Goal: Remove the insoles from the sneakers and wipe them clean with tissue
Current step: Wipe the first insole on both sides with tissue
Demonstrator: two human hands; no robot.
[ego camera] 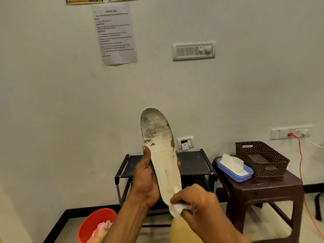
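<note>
**Insole held upright, wiped at the heel end**

Below and left of the left hand stands a red bin; its lower part is cut off by the frame edge, and the crumpled contents are hard to identify. High above the hands a printed sheet hangs on the wall; the small print is not legible.

The left hand grips the insole by its long edge, thumb on the near side, fingertips curling round the far side; most of the fingers are hidden behind it. The insole stands nearly upright, toe end up; the toe area is grey and worn, the lower part pale and marked "FASHION".

The right hand pinches a white tissue and presses it against the heel end; the hand hides the heel tip and much of the tissue.

Behind both hands is a black rack, partly hidden. Right of the right hand, a brown stool carries a blue tissue box and a dark basket; a red cable hangs beyond.
</note>
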